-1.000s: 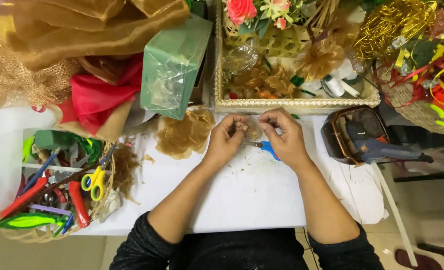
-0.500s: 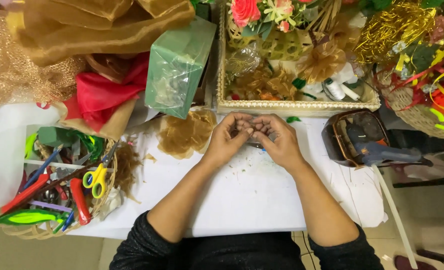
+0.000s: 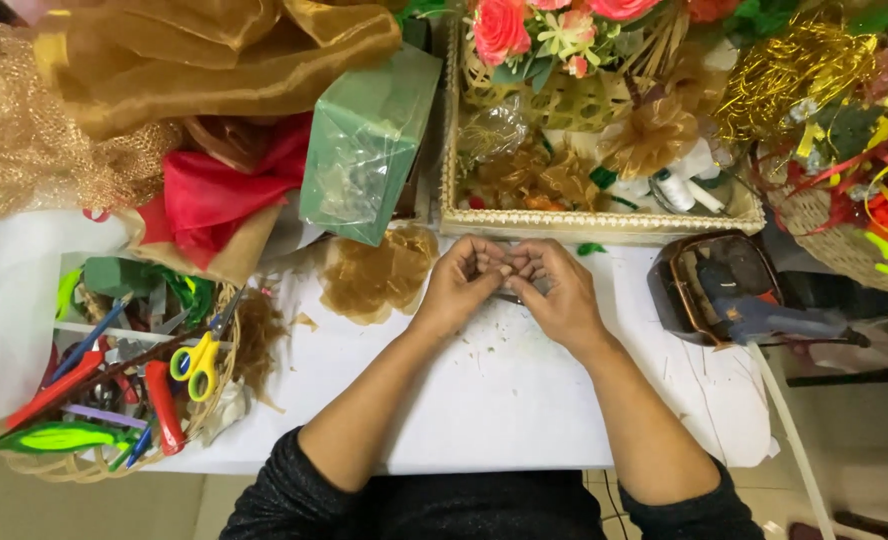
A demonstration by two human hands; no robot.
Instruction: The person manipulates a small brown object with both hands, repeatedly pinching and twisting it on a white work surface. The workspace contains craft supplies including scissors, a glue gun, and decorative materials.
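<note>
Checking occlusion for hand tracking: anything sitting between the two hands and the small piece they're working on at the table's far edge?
Nothing visible does. The left hand and right hand meet fingertip to fingertip over the white table, closed around a small piece that the fingers mostly hide. The gold fabric piece lies apart, beside the left hand.

Both forearms reach forward from dark sleeves pushed up near the elbows and converge, so that the hands meet in front of the body. The left hand [image 3: 461, 285] lies palm down, its fingers curled inward toward the other hand. The right hand [image 3: 561, 290] mirrors it, knuckles up, fingers bent and tucked in. The fingertips of both hands touch or nearly touch between them, pinched closely together, with the wrists held low and straight.
</note>
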